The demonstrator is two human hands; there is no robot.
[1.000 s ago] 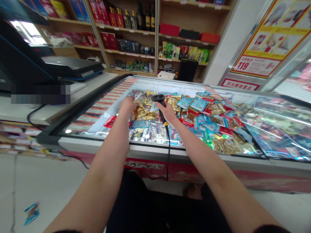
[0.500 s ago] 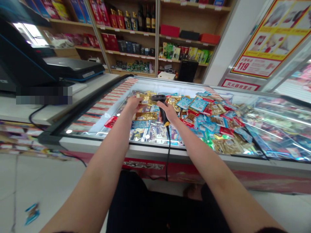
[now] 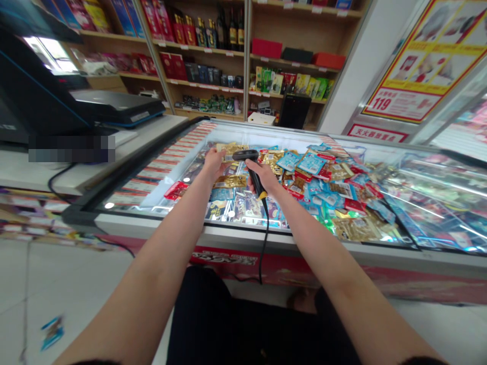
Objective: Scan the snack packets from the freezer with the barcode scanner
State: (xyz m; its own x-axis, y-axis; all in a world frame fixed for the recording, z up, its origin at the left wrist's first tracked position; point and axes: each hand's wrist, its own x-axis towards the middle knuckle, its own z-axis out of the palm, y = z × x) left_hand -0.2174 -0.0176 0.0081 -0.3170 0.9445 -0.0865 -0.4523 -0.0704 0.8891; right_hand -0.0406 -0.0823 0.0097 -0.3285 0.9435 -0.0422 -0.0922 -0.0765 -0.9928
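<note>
A black handheld barcode scanner (image 3: pixel 246 155) is gripped in the right hand (image 3: pixel 262 177), with the fingers closed around its handle. A gold foil packet (image 3: pixel 230 149) is held up in the left hand (image 3: pixel 213 165), pinched between the fingers and thumb at its lower edge. Both are held above the middle of a chest freezer (image 3: pixel 243 234), over a heap of snack packets (image 3: pixel 314 170) in blue, red and gold.

The scanner head is turned toward the gold packet and sits just beside it; whether they touch cannot be told. The scanner's long axis is tilted, running from the head down and to the right toward the person, with a yellow band (image 3: pixel 262 196) near the butt. A black cable (image 3: pixel 264 238) hangs from the butt, down past the freezer's front rim.

The two hands are close together, with little room between them. More open room is seen to the left, where the lit freezer floor is less covered. The right end is obscured by glass reflections.

A white worktop (image 3: pixel 152 133) is beside the freezer on the left, with a black device (image 3: pixel 114 101) on it. Wooden shelves (image 3: pixel 285 60) of boxes and bottles stand behind. A small packet (image 3: pixel 52 332) lies on the tiled floor (image 3: pixel 87 289).
</note>
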